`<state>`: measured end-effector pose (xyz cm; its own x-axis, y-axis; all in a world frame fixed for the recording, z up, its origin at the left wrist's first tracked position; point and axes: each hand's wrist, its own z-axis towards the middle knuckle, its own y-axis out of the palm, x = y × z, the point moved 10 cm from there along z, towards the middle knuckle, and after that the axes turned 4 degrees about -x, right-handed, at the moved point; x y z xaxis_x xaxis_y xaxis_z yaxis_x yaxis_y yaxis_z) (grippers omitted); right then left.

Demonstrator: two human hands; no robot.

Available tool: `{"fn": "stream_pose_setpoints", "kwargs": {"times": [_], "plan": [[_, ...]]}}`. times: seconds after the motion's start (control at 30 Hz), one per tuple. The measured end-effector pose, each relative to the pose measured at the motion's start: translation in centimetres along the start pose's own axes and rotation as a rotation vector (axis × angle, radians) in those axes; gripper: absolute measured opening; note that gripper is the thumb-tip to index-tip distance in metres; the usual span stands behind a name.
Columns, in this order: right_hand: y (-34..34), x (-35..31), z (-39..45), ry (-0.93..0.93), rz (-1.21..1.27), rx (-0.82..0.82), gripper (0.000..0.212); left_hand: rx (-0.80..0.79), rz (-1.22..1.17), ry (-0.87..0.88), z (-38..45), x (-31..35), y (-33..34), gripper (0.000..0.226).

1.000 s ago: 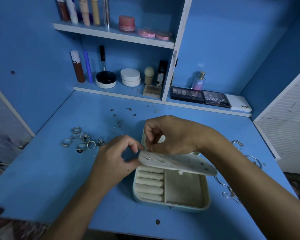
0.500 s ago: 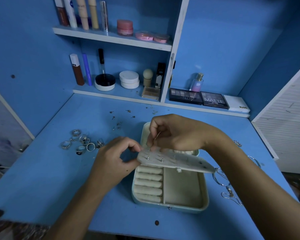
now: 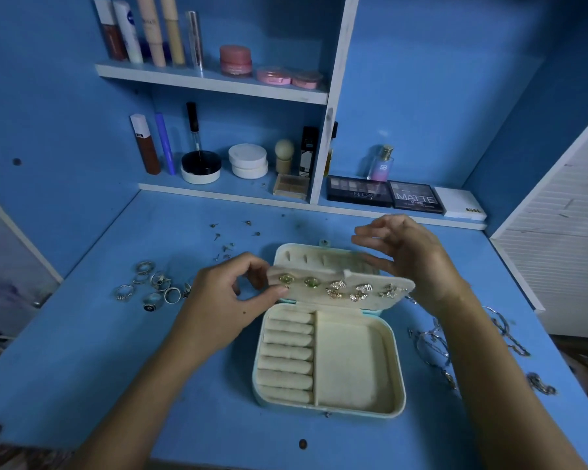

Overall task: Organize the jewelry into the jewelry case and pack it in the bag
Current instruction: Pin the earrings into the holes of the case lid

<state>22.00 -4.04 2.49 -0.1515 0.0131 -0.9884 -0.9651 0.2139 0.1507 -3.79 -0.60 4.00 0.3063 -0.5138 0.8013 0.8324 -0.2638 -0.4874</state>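
An open cream-lined jewelry case (image 3: 392,347) lies on the blue desk (image 3: 116,361). Its earring panel (image 3: 319,296) is tilted up, face toward me, with several gold earrings (image 3: 360,291) pinned on it. My left hand (image 3: 224,296) pinches the panel's left end. Behind the panel's right end my right hand (image 3: 404,252) hovers with its fingers spread and nothing in them. A cluster of silver rings (image 3: 150,286) lies to the left, and small earring backs (image 3: 231,235) are scattered behind the case. No bag is in view.
Silver bracelets and chains (image 3: 455,344) lie right of the case. Cosmetics fill the shelves at the back: bottles (image 3: 143,32), jars (image 3: 248,161), eyeshadow palettes (image 3: 384,195). A white slatted panel (image 3: 557,232) stands at the right.
The earring panel has been flipped from backs-up to show the earring fronts. My right hand has let go, lifted and opened. My left hand still holds the panel's left end.
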Motion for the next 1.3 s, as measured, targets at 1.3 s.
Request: {"fn": "stream_pose_setpoints", "kwargs": {"times": [1.3], "plan": [[-1.7,2.6,-1.7,-0.084,-0.572,0.437,0.043,0.120,0.388,0.037,2.3,-2.3,-0.9,0.009]]}}
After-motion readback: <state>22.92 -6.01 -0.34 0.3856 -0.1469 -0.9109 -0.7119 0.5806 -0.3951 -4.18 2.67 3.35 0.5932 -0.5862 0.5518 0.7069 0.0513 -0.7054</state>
